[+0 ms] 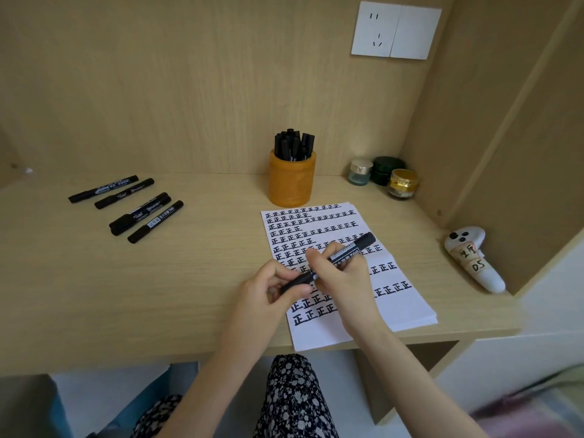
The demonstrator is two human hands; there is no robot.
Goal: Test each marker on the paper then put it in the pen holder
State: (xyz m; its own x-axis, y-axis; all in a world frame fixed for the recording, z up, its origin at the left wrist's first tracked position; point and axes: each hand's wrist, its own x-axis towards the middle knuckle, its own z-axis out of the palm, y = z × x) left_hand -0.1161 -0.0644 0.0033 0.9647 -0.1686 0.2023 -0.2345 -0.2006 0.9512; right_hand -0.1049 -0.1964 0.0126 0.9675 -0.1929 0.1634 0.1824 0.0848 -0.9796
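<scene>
1. A wood-grain desk point(177, 279) is enclosed by matching panels; a white wall socket point(395, 30) is mounted above.
2. A black marker point(346, 251) is held over the character-covered white paper point(398, 308): its lower end is pinched by the curled left hand point(268, 287), its barrel gripped by the right hand point(346, 281).
3. A cylindrical amber pen holder point(292, 183), marker-filled, is set behind the paper; loose markers point(103, 189) are laid at left.

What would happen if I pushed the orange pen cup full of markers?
The pen holder looks wide and squat, so it would probably slide rather than tip. Its markers stick up above the rim, so a shove up high might rattle them or wobble it.
</scene>
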